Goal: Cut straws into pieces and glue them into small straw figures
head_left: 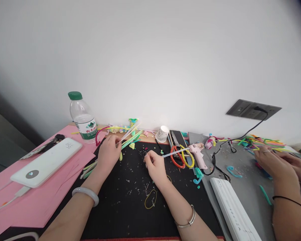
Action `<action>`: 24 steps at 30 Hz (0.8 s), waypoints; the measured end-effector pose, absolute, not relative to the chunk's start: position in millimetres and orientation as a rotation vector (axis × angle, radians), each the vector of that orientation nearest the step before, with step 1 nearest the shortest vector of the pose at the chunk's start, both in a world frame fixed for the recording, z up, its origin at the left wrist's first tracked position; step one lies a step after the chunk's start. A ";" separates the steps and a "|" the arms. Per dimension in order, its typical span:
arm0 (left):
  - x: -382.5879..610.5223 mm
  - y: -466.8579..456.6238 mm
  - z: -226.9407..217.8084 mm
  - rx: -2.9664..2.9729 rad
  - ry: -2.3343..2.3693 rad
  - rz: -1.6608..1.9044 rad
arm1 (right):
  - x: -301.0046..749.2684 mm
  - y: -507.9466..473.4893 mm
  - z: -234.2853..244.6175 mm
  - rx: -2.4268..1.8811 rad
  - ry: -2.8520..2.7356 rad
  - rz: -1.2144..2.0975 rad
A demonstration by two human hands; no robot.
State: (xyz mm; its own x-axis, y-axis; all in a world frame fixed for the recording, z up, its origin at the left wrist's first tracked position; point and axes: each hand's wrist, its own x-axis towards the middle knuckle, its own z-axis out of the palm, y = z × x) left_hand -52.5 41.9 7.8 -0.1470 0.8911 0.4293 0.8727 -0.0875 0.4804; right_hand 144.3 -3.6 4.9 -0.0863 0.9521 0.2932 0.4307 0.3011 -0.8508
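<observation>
My left hand [108, 151] is closed at the fingertips around pale pipe cleaners [129, 132], beside a bundle of green ones [131, 140]. More pipe cleaner ends [89, 170] stick out under that wrist. Over the black mat [120, 207], my right hand [155, 164] is curled in a pinch; whatever its fingertips hold is too small to make out. Just right of it lies a pink glue gun [198, 155], its clear glue stick [174, 152] pointing toward the hand. Scissors with an orange and a yellow handle [177, 160] lie under the stick.
A water bottle [83, 117] and a white power bank [47, 162] stand left on pink paper [57, 197]. A paper cup [162, 134] is by the wall. At right are a white power strip [233, 207] and another person's hands [276, 164]. A rubber band [150, 201] and scraps lie on the mat.
</observation>
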 end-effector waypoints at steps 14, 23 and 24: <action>-40.9 36.9 15.4 2.378 1.277 0.939 | 136.0 1.5 7.9 -0.884 -1.257 1.434; -52.2 45.7 5.4 2.172 1.617 1.050 | 142.5 -0.3 14.0 -0.848 -1.163 1.273; -54.1 46.8 4.4 2.161 1.664 1.070 | 144.0 0.0 14.0 -0.840 -1.121 1.243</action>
